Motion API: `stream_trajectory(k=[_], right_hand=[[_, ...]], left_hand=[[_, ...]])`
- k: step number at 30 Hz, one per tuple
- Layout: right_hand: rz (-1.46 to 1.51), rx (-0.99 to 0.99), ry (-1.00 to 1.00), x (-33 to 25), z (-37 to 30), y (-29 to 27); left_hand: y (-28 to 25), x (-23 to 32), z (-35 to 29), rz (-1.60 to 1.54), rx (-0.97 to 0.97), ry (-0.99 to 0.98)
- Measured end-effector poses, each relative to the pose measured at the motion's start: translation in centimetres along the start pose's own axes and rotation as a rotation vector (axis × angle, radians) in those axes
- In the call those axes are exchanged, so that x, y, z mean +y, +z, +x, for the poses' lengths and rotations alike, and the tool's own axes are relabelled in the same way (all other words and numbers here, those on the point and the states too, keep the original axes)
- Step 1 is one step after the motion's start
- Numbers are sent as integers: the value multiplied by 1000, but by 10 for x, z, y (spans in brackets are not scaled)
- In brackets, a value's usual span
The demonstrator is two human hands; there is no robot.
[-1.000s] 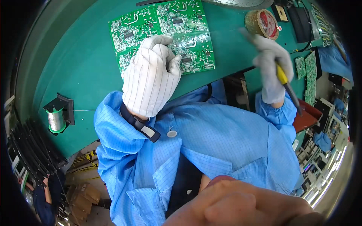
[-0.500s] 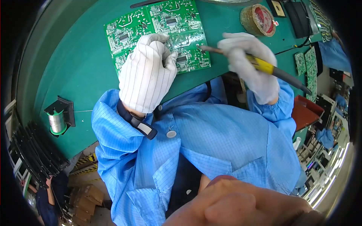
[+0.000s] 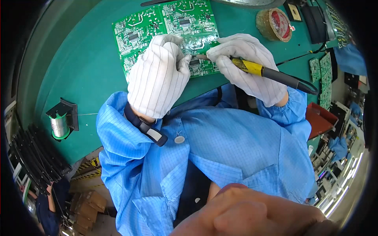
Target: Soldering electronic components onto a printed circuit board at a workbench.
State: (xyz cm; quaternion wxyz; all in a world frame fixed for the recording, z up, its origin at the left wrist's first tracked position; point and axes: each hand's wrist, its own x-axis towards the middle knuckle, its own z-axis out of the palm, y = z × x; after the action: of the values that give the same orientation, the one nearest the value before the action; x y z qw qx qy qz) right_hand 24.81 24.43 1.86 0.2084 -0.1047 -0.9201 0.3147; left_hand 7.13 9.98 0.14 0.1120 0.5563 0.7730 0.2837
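Circuit board panel (image 3: 183, 29), green and crowded with parts, lies flat on the green counter (image 3: 90, 70) in front of the seated worker, its far edge running out of my sight. The gloved left hand (image 3: 157, 78) rests over its near left part, fingers curled in and thumb close to the forefinger; I cannot tell whether anything is pinched between them. The gloved right hand (image 3: 252, 65) has its fingers closed snugly around the yellow-and-black grip of a soldering iron (image 3: 271, 74), whose tip reaches over the panel just beside the left thumb. Whether the tip touches the board I can't make out.

Over to the worker's left, a black stand (image 3: 59, 107) carries a green-rimmed spool (image 3: 60, 126) wound with silvery wire, and a thin strand runs from it toward the left sleeve. Near the right sleeve sits a red bin (image 3: 321, 120); what lies in it I can't make out from here. Smaller green boards (image 3: 325, 80) lie beyond that sleeve. Past the panel's right side stands a tape roll (image 3: 264, 25) with something red showing inside its ring. Down on the floor at the left, brown cardboard boxes (image 3: 88, 204) are piled together, their contents hidden from me.
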Motion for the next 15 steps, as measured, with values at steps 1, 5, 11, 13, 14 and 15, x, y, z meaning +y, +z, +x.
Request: stream_trajectory(k=[1, 5, 11, 13, 14, 15], right_hand=[[2, -8, 1, 0, 0, 0], [17, 39, 15, 1, -3, -2], [12, 32, -3, 0, -3, -1], [-14, 68, -51, 1, -1, 2], [-27, 84, -72, 2, 0, 2], [-16, 93, -84, 2, 0, 3]], left_hand=[[0, 0, 0, -8, 6, 7], [-2, 0, -1, -28, 0, -8], [0, 0, 0, -30, -21, -29], [1, 0, 0, -12, -3, -15], [2, 0, 0, -2, 13, 0], [3, 0, 0, 13, 29, 14]])
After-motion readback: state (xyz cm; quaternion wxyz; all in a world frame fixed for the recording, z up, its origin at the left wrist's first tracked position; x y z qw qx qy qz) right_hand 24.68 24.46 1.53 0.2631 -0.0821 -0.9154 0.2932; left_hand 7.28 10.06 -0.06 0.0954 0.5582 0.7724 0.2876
